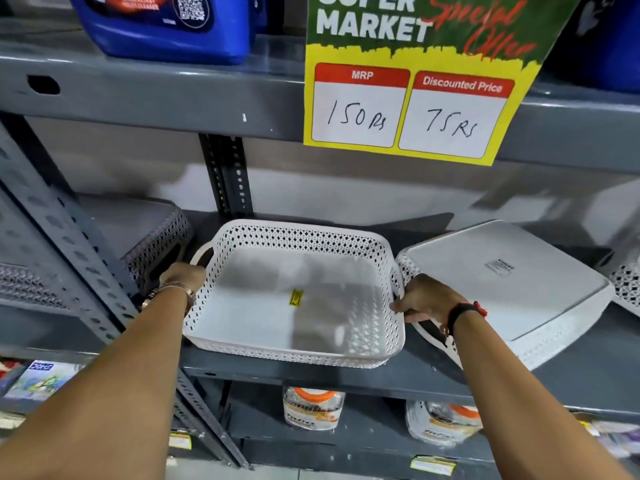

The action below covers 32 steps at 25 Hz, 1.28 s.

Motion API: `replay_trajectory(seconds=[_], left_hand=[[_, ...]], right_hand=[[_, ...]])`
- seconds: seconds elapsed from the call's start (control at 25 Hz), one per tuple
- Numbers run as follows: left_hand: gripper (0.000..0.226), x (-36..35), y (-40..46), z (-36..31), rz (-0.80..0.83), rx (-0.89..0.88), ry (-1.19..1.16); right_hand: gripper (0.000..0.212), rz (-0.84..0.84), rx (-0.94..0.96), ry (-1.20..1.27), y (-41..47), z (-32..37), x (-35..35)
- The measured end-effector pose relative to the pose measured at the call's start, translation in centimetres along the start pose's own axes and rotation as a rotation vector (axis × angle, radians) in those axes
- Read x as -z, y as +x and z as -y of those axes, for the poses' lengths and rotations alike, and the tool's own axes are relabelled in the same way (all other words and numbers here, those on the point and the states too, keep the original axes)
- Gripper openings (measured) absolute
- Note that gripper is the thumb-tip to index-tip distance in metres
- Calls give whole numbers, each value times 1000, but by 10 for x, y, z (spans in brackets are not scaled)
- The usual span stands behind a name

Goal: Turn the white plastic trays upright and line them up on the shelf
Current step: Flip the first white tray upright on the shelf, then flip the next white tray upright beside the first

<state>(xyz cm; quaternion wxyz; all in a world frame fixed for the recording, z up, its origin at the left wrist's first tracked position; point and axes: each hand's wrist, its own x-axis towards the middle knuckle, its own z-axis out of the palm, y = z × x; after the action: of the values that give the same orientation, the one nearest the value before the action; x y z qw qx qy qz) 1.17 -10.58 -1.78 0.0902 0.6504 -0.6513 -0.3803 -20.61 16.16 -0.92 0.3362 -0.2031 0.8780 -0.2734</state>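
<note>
A white perforated plastic tray (270, 306) sits upright on the grey shelf (311, 375), open side up, with a small yellow sticker inside. My left hand (181, 277) grips its left side by the handle. My right hand (427, 299) holds its right side. Just to the right, a second white tray (512, 282) lies upside down and tilted, its flat bottom with a label facing up. The edge of a third white tray (627, 285) shows at the far right. On the left, behind the upright post, another tray (152, 237) lies upside down in shadow.
A yellow and green price sign (415, 98) hangs from the shelf above. Blue containers (166, 26) stand on the upper shelf. A grey slotted post (69, 244) runs diagonally at the left. Jars with orange lids (313, 407) stand on the shelf below.
</note>
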Motion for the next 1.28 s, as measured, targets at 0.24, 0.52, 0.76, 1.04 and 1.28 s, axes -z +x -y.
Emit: replay_trajectory(seconds=[0.24, 0.52, 0.76, 1.04, 1.28], left_hand=[[65, -8, -17, -17, -118, 84, 12], [57, -72, -78, -102, -202, -328, 126], [27, -166, -164, -167, 278, -393, -161], [55, -229, -217, -159, 443, -154, 18], [59, -255, -201, -152, 512, -66, -125]], right_hand=[[24, 80, -2, -44, -1, 4, 11], [46, -492, 96, -177, 20, -30, 113], [43, -606, 58, -277, 49, -134, 195], [67, -298, 81, -237, 95, -206, 240], [68, -241, 4, 130, 98, -225, 242]])
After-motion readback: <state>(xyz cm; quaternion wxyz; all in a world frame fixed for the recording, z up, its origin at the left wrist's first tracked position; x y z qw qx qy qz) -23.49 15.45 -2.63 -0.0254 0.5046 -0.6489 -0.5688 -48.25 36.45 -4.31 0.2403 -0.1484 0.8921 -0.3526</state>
